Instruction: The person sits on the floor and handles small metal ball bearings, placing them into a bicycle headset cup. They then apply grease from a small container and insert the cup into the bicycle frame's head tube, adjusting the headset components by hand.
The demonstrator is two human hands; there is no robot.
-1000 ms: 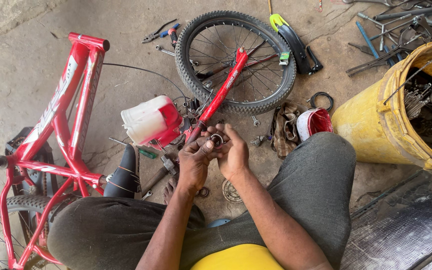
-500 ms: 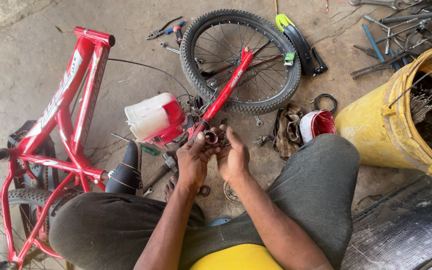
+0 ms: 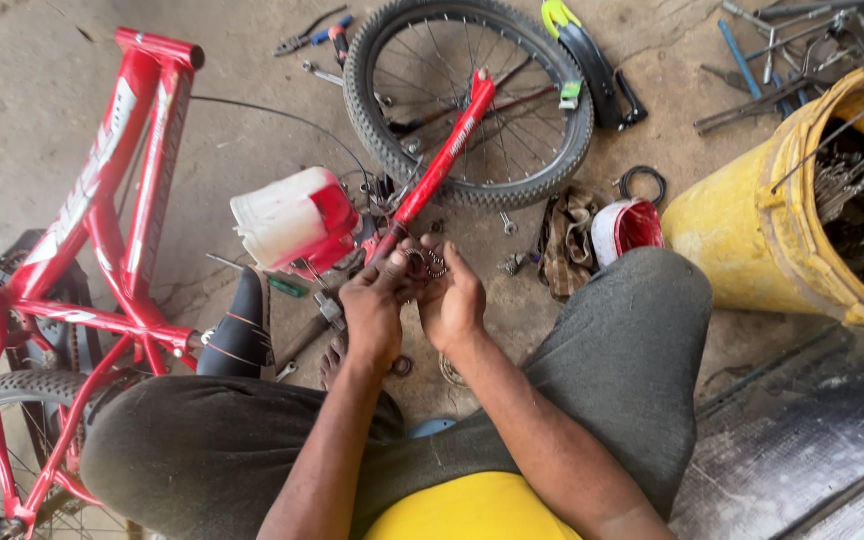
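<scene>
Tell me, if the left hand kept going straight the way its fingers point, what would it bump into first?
Probably the small metal ring part pinched between the left hand and right hand; just beyond lies the red fork, then the wheel. Depth is hard to judge.

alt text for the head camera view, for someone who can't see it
Both hands, left hand and right hand, pinch a small metal ring part at the end of a red fork. A loose wheel lies beyond, a red bicycle frame left.

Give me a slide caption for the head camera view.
Both hands, left and right, hold a small metal part beside a red fork.
</scene>
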